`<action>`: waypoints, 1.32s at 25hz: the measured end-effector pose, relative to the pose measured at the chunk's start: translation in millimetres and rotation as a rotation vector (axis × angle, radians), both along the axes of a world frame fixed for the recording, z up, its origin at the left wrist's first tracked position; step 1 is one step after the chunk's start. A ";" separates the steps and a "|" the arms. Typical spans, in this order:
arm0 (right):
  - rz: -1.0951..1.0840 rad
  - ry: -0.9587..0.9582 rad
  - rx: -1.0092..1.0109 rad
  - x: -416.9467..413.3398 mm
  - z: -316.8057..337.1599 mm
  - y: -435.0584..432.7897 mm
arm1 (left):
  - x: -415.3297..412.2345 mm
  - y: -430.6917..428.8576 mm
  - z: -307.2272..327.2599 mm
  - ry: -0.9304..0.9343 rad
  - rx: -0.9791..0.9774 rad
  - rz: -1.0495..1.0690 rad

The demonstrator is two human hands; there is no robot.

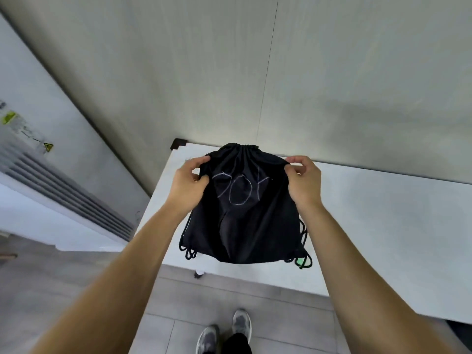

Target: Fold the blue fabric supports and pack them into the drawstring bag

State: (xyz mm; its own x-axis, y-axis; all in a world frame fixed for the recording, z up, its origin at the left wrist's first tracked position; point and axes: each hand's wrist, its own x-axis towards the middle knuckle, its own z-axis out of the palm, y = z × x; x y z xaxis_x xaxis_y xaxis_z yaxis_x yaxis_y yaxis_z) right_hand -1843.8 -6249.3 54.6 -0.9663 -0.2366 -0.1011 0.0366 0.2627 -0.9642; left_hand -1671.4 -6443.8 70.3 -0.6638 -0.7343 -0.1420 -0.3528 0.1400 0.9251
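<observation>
Bench: a white, smooth-topped rectangular bench stands against the wall, its far left corner capped by a dark bracket; the top is bare around the bag.
Bag: a black fabric drawstring bag with pale chalk-like lettering on its face is at the bench's left end, its mouth gathered shut at the far edge; whether its lower part rests on the top or hangs just above it I cannot tell.
Cords: black rope drawstrings loop out at both lower corners of the bag, and a small green patch shows beside the right-hand loops.
Left hand: the left hand is closed on the bag's upper left edge, cloth pinched between thumb and fingers.
Right hand: the right hand is closed on the bag's upper right edge in the same pinch.
Wall: a grey-green panelled wall rises behind the bench, with one thin vertical seam.
Unit: a white louvred appliance with yellow warning stickers stands to the left.
Floor: grey tiled floor lies below the bench's near edge, where a pair of grey trainers shows.
</observation>
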 end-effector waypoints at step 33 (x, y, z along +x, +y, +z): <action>0.213 0.663 0.533 132.5 -0.1 34.4 | 70.4 63.4 -2.3 -0.124 -0.724 -0.469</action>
